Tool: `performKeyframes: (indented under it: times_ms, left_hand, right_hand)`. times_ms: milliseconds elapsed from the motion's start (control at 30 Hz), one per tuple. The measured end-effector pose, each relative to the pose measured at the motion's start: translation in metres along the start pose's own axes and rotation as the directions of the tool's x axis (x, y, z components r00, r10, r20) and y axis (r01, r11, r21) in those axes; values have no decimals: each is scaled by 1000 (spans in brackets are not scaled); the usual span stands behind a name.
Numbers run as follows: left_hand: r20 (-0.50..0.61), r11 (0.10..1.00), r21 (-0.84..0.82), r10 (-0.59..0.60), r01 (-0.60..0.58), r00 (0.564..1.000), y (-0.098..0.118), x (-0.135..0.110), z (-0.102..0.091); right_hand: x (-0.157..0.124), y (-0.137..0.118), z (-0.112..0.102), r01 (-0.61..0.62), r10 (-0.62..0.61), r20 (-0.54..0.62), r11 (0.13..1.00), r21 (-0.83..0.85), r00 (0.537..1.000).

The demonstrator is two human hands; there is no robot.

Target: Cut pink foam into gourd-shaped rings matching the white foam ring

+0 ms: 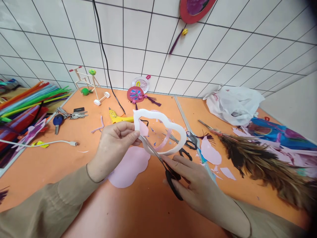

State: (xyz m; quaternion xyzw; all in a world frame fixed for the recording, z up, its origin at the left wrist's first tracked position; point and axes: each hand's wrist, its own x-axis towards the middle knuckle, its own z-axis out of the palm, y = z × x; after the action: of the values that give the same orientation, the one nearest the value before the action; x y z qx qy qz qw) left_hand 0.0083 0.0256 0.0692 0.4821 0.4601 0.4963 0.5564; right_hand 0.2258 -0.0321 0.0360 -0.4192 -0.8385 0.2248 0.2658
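Observation:
My left hand (119,140) pinches the left end of a white cloud-shaped frame (182,135), which has a wide hole through its middle. Black-handled scissors (172,183) are gripped in my right hand (195,180), and their blades lie along the frame's lower left edge, close to my left fingertips. Whether the blades are cutting into it I cannot tell. Under my hands, a pink scalloped sheet (130,168) lies on the orange table (138,211). Behind the frame rests a second pair of black-handled scissors (190,144), partly covered by it.
At the back stand a yellow glue gun (119,117) and round pendants (135,94). Keys (76,114), a white cable (54,142) and colourful pipe cleaners (32,99) lie left. Brown feathers (242,155), pink scraps (210,152) and a white plastic bag (232,102) occupy the right.

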Motion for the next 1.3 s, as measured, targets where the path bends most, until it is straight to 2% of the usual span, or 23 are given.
performKeyframes:
  times_ms: [333,600,933,1000,1100,1200,1300]
  left_hand:
    - [12,1000,-5,19,-19,1000,1,-1,0]
    - [3,999,37,-5,5,1000,1,0,1]
    - [12,1000,12,-12,12,1000,-3,0,-2]
    - [14,1000,12,-11,11,1000,-2,0,-2]
    - [18,1000,14,-5,5,1000,0,0,0]
    - [15,1000,18,11,-11,1000,1,-1,1]
    - [6,999,35,14,-14,1000,2,-1,1]
  right_hand:
    - [-1,1,-2,12,-13,-18,998,-59,1000]
    - [-2,0,-4,51,-64,-67,983,-177,996]
    - [-4,0,-1,38,-53,-111,990,-137,992]
    - [-2,-3,-3,10,-18,-97,997,-79,995]
    - [1,-9,-6,-112,112,5,992,64,994]
    - [4,-14,-10,-262,245,120,952,157,962]
    - [5,-16,-13,-354,319,189,914,199,929]
